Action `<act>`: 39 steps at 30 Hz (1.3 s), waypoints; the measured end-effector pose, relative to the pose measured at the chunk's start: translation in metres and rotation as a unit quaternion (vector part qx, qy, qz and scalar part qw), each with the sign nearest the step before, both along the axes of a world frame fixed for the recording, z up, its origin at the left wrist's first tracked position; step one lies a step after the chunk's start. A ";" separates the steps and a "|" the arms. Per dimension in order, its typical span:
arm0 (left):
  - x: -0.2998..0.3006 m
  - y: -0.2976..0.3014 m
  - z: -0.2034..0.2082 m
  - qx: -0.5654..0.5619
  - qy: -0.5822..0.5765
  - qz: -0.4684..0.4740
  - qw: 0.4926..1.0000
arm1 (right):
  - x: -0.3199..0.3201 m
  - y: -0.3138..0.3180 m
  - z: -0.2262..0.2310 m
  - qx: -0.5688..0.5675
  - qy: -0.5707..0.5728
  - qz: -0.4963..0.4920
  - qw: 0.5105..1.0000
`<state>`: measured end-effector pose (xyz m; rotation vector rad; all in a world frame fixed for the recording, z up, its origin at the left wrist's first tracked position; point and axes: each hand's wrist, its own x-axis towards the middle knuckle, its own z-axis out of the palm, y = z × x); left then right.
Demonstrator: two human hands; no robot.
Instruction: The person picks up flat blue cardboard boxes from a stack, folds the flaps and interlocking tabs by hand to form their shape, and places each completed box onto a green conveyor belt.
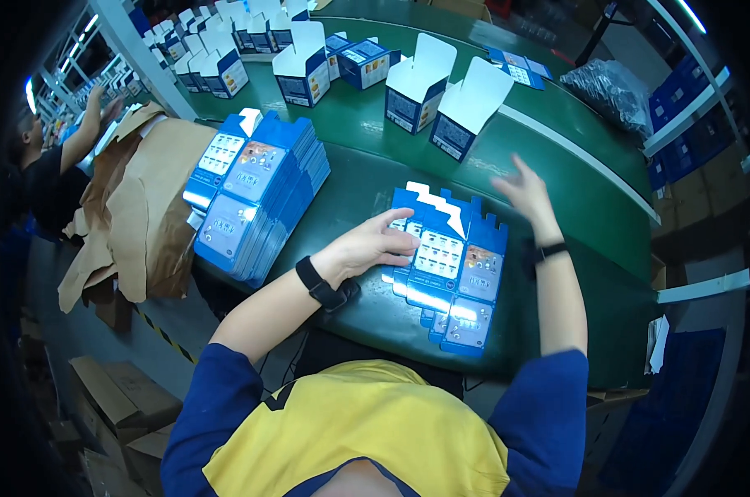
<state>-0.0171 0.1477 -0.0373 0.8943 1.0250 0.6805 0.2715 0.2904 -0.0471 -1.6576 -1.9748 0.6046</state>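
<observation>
Flat blue carton blanks (437,277) with white and picture panels lie fanned on the green work surface in front of me. My left hand (375,246) is at their upper left edge, its fingers bent and closed on a flat carton; the fingertips are partly hidden. To the right and farther off, my right hand (526,197) hovers over the surface, fingers apart and slightly blurred, holding nothing. Just beyond it stands an open blue carton (458,124) with its white flap up. A second open carton (412,99) stands to its left.
A tall stack of flat cartons (255,199) rises at left, beside torn brown paper (156,207). More open cartons (302,70) line the green conveyor (350,124). A clear plastic bag (611,91) lies at far right. Another person (56,157) works at far left.
</observation>
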 end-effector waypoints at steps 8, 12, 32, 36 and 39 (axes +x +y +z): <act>0.018 -0.002 0.008 -0.172 -0.140 0.054 0.974 | 0.015 -0.177 -0.003 -0.239 0.263 -0.173 0.919; 0.037 -0.002 -0.006 -0.116 -0.063 0.107 0.985 | 0.010 -0.188 -0.014 -0.314 0.496 -0.168 0.791; 0.016 -0.076 0.057 0.324 -0.085 0.251 0.908 | -0.084 -0.261 0.049 0.186 0.184 0.282 0.923; 0.012 -0.091 0.065 0.269 -0.143 0.202 0.931 | -0.109 -0.259 0.060 0.142 0.457 0.131 0.869; 0.023 -0.103 0.065 0.132 -0.286 0.067 0.947 | -0.103 -0.249 0.062 0.012 0.464 0.197 0.864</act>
